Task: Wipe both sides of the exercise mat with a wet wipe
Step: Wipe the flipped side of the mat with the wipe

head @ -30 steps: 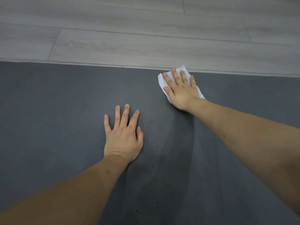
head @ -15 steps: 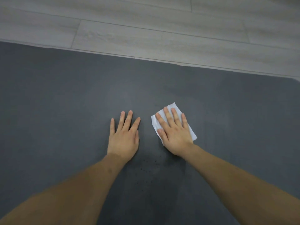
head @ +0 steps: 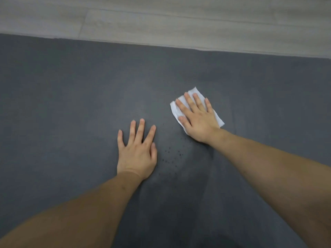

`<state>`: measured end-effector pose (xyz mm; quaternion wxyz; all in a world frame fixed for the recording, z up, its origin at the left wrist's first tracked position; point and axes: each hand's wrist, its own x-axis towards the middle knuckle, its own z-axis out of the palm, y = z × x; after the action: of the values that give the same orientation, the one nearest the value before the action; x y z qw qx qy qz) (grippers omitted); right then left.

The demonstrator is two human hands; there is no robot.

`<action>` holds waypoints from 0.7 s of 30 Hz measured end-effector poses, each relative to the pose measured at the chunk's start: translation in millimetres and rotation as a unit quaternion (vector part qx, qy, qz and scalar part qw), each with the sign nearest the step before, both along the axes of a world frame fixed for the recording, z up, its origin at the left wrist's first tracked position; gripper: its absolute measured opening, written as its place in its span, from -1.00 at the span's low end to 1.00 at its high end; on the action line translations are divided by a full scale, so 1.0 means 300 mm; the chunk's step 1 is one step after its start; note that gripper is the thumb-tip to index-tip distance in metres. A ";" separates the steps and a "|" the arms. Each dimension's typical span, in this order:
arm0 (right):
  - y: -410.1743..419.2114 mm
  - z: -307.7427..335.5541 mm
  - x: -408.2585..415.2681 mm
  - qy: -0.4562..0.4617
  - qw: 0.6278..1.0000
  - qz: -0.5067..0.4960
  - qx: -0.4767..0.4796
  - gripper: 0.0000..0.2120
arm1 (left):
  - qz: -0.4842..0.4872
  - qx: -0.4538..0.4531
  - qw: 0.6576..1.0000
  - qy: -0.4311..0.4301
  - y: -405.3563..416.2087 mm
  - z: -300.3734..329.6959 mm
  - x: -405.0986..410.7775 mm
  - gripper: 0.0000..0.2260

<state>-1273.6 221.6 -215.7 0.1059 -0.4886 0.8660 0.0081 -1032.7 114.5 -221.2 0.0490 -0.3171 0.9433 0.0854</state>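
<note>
- A dark grey exercise mat (head: 71,104) is seen from above, laid flat on a pale wood-look floor (head: 179,20); the mat's far edge runs across the upper part of the view.
- The right hand (head: 198,120) is laid flat on a folded white wet wipe (head: 194,90), fingers straight and slightly spread, pressing the wipe onto the mat. The wipe sits right of centre, well short of the far edge.
- The left hand (head: 137,154) is rested palm-down on the bare mat, fingers straight and apart, nothing held. It lies just beside the right hand, nearer the viewer.
- A scatter of small dark specks (head: 170,156) is visible on the mat between the two hands.
- Faint streaks are seen near the right forearm; they are judged to be damp wiped tracks.
- The step in hand is judged to be wiping the upper side. It would be done well with the whole palm kept flat on the wipe, so no corner lifts or bunches.
- Strokes are best overlapped, and the specks passed over.
- The mat is best kept pinned by the left hand against creeping.
- The underside is judged not yet reached.
</note>
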 end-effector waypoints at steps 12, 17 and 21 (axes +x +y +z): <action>0.151 -0.006 0.213 0.011 0.999 0.039 -0.003 -0.47 | 0.018 0.015 0.998 0.064 0.008 0.012 0.010 -0.50; 0.331 0.000 0.430 0.003 0.998 0.057 -0.002 -0.47 | -0.012 0.023 0.989 0.143 0.027 0.014 0.053 -0.59; 0.503 0.006 0.602 0.000 0.997 0.078 -0.007 -0.47 | -0.019 -0.021 0.989 0.148 0.098 0.015 0.192 -0.63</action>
<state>-1093.0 372.4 -214.0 0.1012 -0.5554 0.8254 0.0105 -975.1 144.0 -216.7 -0.0964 -0.2837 0.9476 0.1107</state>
